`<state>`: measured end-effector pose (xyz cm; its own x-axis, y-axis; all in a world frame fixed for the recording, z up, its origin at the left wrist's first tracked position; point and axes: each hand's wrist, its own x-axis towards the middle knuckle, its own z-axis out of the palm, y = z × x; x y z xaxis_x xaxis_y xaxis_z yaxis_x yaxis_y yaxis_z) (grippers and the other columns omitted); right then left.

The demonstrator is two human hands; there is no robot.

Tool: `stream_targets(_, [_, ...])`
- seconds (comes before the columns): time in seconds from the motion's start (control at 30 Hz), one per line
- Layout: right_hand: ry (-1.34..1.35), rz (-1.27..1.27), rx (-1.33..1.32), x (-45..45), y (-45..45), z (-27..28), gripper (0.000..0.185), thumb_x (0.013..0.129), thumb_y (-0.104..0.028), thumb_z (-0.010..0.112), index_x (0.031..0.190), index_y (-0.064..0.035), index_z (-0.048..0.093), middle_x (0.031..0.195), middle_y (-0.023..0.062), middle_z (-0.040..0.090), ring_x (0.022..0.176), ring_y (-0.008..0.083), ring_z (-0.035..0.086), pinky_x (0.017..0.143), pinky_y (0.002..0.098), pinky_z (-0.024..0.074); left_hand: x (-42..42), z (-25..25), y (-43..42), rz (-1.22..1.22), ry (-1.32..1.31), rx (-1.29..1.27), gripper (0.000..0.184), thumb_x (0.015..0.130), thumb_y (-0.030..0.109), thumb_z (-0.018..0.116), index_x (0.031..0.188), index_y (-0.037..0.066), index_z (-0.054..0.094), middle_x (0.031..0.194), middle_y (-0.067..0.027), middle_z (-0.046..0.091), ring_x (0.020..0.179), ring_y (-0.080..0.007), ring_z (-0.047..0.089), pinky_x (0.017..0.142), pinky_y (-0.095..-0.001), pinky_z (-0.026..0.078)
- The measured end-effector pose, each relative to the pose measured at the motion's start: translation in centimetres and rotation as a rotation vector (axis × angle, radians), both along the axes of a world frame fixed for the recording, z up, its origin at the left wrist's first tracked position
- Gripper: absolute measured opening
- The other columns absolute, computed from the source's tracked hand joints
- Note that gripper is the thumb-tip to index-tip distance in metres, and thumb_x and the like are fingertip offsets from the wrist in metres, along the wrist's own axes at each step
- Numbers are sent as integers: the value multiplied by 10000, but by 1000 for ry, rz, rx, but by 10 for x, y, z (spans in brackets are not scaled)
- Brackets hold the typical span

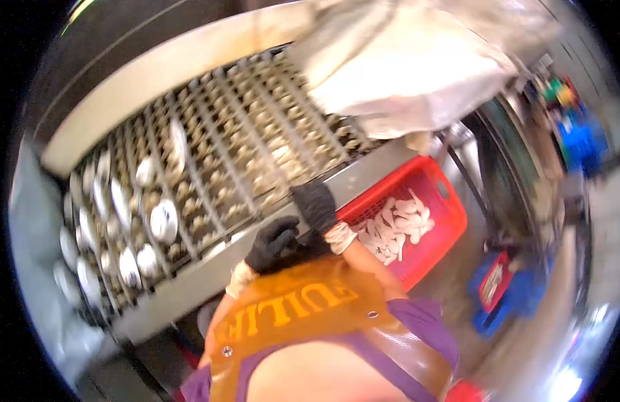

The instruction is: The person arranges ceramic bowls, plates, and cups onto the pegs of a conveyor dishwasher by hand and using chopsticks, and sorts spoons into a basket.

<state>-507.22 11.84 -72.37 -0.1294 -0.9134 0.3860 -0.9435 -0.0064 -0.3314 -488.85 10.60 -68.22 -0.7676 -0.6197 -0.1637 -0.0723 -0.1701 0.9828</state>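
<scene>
Both my hands wear dark gloves with pale cuffs and are close together in front of my apron, at the near edge of a machine bed (239,157). My left hand (273,242) has its fingers curled; whether anything is inside them is hidden. My right hand (315,204) is just beyond it, over the metal edge, its fingers blurred and dark. Beside my right wrist is a red plastic crate (451,224), with a heap of white spoon-shaped pieces (397,224) inside. Shiny white oval pieces (164,221) sit between the bed's bars on the left.
A pale sheet (404,67) covers the bed's far right part. Grey sheeting (42,248) hangs at the left end. At right are a metal frame (471,174), a blue container (581,141) and another blue container (487,321) with a red tray (494,281) on it.
</scene>
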Motion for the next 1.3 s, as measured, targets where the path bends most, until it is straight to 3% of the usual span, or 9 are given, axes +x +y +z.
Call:
stream_targets(0.3, [-323, 80, -174, -50, -56, 9, 199, 792, -140, 578, 962, -42, 611, 874, 150, 622, 797, 304, 600, 729, 349, 476, 63, 1, -17, 380, 29, -68, 260, 874, 91, 525, 1122, 10, 531, 854, -29, 547, 701, -103, 526, 640, -240, 461])
stream_targets(0.37, [-91, 109, -205, -52, -70, 27, 175, 794, -139, 568, 936, -46, 613, 846, 147, 616, 773, 300, 599, 700, 368, 474, 73, 3, -24, 403, -65, -539, 257, 874, 81, 517, 1118, 0, 528, 850, -30, 546, 702, -97, 519, 640, -234, 459])
stream_targets(0.47, [-4, -46, -409, -66, -89, 32, 241, 744, -164, 631, 951, -44, 598, 847, 151, 604, 780, 325, 572, 720, 390, 455, 76, -3, -24, 575, 57, -83, 256, 873, 68, 512, 1118, -1, 527, 849, -31, 545, 702, -95, 515, 642, -235, 458])
stream_targets(0.6, [-75, -143, 45, -92, -70, 26, 667, 653, -323, 726, 1201, -42, 472, 1018, 214, 555, 1036, 355, 480, 889, 423, 384, 67, -6, -28, 602, 3, -383, 258, 848, 62, 542, 1100, 9, 544, 877, -60, 571, 733, -115, 541, 676, -247, 466])
stream_targets(0.67, [-15, -131, 246, -92, -47, 12, 637, 675, -294, 699, 1215, -51, 465, 1075, 207, 548, 1047, 356, 488, 907, 425, 378, 59, -8, -30, 545, -152, -876, 256, 823, 64, 567, 1074, 14, 560, 920, -104, 598, 789, -165, 577, 715, -280, 471])
stream_targets(0.83, [43, -70, 282, -94, -37, 14, 376, 726, -255, 638, 1045, -63, 585, 907, 161, 616, 852, 321, 589, 754, 409, 464, 46, -6, -26, 657, -221, -651, 291, 813, 58, 580, 1096, 10, 536, 956, -120, 584, 827, -185, 577, 733, -298, 467])
stream_targets(1.1, [-1378, 323, 518, 22, -101, 45, 334, 815, -192, 585, 1058, 37, 561, 897, 92, 624, 740, 120, 554, 647, 236, 449, 34, -23, -40, 1178, -168, -574, 463, 807, 84, 596, 1234, 21, 428, 1166, -153, 484, 1049, -245, 490, 834, -329, 444])
stream_targets(1.23, [-1398, 302, 405, 18, -123, -6, 292, 803, -117, 603, 1055, 25, 559, 861, 82, 625, 718, 141, 585, 655, 259, 474, 32, -24, -45, 866, -465, -840, 450, 763, 63, 608, 1191, 26, 475, 1174, -196, 482, 1117, -337, 448, 890, -381, 421])
stream_targets(1.3, [-636, 261, -130, -33, -125, -18, 297, 789, -71, 607, 1068, 17, 552, 854, 102, 626, 761, 201, 603, 709, 283, 478, 30, -36, -47, 827, -408, -803, 420, 752, 57, 615, 1156, 22, 506, 1172, -194, 482, 1106, -339, 455, 884, -373, 426])
